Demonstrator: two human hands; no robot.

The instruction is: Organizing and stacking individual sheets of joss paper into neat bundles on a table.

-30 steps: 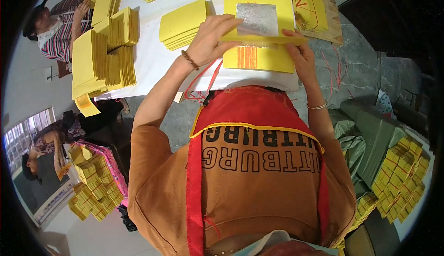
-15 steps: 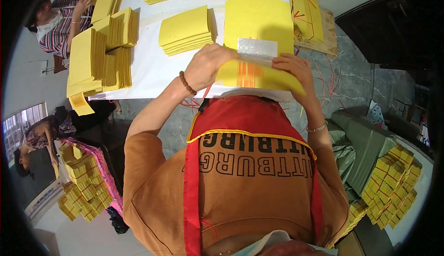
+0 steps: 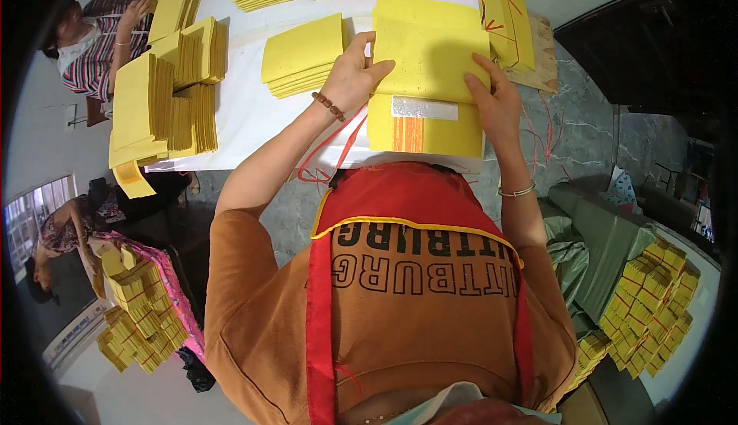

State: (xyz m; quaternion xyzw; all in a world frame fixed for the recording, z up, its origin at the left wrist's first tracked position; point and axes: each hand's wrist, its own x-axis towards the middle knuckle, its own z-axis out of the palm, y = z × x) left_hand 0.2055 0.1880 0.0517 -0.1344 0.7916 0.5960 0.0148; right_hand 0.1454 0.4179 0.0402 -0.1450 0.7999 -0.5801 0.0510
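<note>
On the white table in front of me lie yellow paper sheets. The uppermost yellow paper sheet (image 3: 423,60) is between my hands, its lower edge just above a silver foil patch (image 3: 425,108) and orange stripes (image 3: 408,134) on the yellow paper beneath. My left hand (image 3: 352,75) grips the left edge, thumb on top and fingers at the side. On the right edge, my right hand (image 3: 496,102) is closed with the thumb and fingertips on the paper; its other fingers are partly hidden. A fanned yellow stack (image 3: 304,54) lies left of my left hand.
More yellow stacks (image 3: 142,106) stand along the left of the table (image 3: 238,129), where another person (image 3: 100,41) works. Red string (image 3: 330,152) hangs by the near edge. Tied yellow bundles are at right (image 3: 511,33) and piled at both sides (image 3: 649,306). A second person (image 3: 65,240) bends at left.
Both hands have moved up and away from me, now on the edges of a yellow sheet. The blurred flap near my body now lies flat, showing the foil patch and orange stripes.
</note>
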